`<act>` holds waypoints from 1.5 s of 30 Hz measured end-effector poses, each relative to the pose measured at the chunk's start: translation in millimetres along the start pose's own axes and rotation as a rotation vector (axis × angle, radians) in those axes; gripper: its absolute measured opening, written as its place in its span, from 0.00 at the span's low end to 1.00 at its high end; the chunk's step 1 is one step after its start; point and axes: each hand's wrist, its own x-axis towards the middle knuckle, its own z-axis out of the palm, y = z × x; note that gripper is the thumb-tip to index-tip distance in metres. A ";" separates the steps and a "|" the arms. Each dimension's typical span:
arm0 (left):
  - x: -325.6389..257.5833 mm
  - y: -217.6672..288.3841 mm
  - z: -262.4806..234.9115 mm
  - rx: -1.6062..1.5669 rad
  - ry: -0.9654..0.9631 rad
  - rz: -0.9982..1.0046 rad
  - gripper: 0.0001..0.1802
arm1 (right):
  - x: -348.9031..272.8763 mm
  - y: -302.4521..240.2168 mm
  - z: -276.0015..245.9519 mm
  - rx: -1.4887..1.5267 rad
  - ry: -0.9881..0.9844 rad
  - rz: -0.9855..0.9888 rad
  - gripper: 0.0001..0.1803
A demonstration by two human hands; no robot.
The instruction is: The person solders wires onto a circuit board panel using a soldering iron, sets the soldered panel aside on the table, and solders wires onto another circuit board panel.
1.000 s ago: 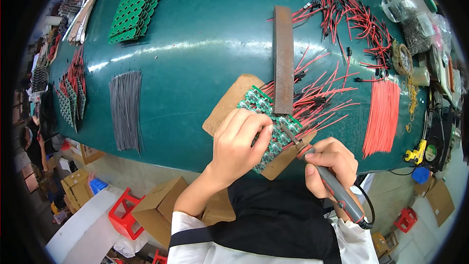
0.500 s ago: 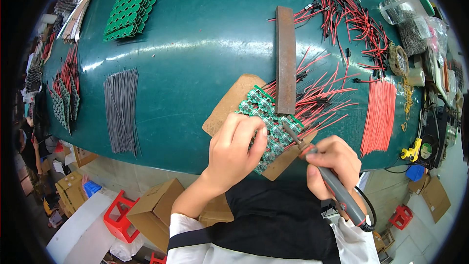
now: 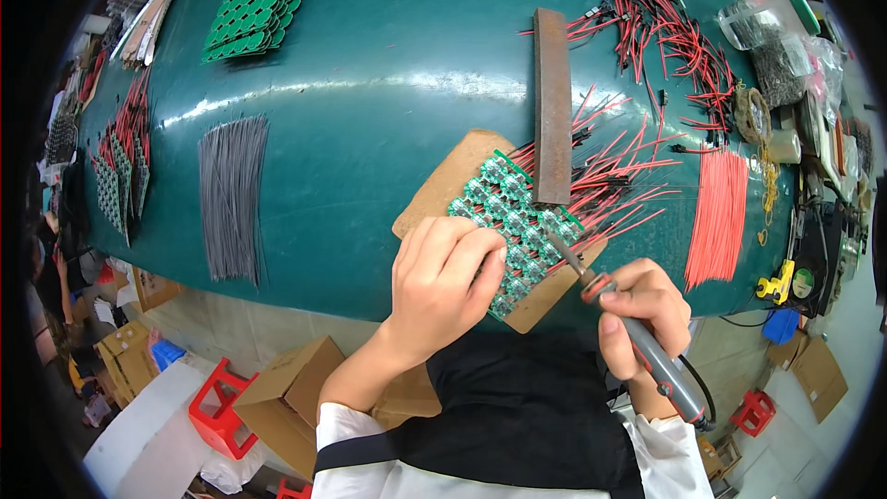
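Observation:
A green circuit board panel (image 3: pixel 519 214), crowded with small parts, lies tilted on a brown backing board (image 3: pixel 436 178). Red and black wires (image 3: pixel 624 174) fan out from its right edge. Across the panel's upper right edge rests a rusty metal bar (image 3: pixel 552 102). My left hand (image 3: pixel 436 263) is over the panel's left side, thumb and fingers pinched together; what they hold, if anything, is hidden. In my right hand (image 3: pixel 654 300) is a grey soldering iron (image 3: pixel 654 360), its tip pointing at the panel's right part. I cannot tell whether the tip touches.
Dark grey wires (image 3: pixel 233 199) lie in a bundle at left, red wires (image 3: pixel 718 215) at right. Green boards (image 3: pixel 259 9) are stacked far left, and wired panels (image 3: pixel 120 171) stand at the left edge. Connector leads (image 3: pixel 684 46) sprawl far right. A yellow glue gun (image 3: pixel 776 283) sits near the right edge.
The whole view has shifted slightly. My right hand and the iron's handle have moved a little right and down, while the tip stays over about the same part of the panel.

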 end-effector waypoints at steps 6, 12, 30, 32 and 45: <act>2.5 -2.1 5.9 0.023 -0.027 0.085 0.09 | -4.5 1.4 14.6 0.007 -0.009 -0.021 0.09; 3.5 -2.8 6.6 0.027 -0.007 0.092 0.09 | -6.4 2.2 14.4 0.002 0.039 -0.024 0.09; -10.3 0.1 -12.1 0.028 -0.046 -0.047 0.08 | 0.1 -7.3 10.8 -0.031 -0.003 -0.078 0.08; -13.4 0.4 -14.2 0.022 -0.056 -0.027 0.08 | -5.4 -12.0 13.2 -0.017 -0.023 -0.048 0.08; -15.1 -2.7 -3.7 0.103 -0.051 0.067 0.10 | -10.2 -9.8 29.1 -0.036 -0.027 -0.045 0.08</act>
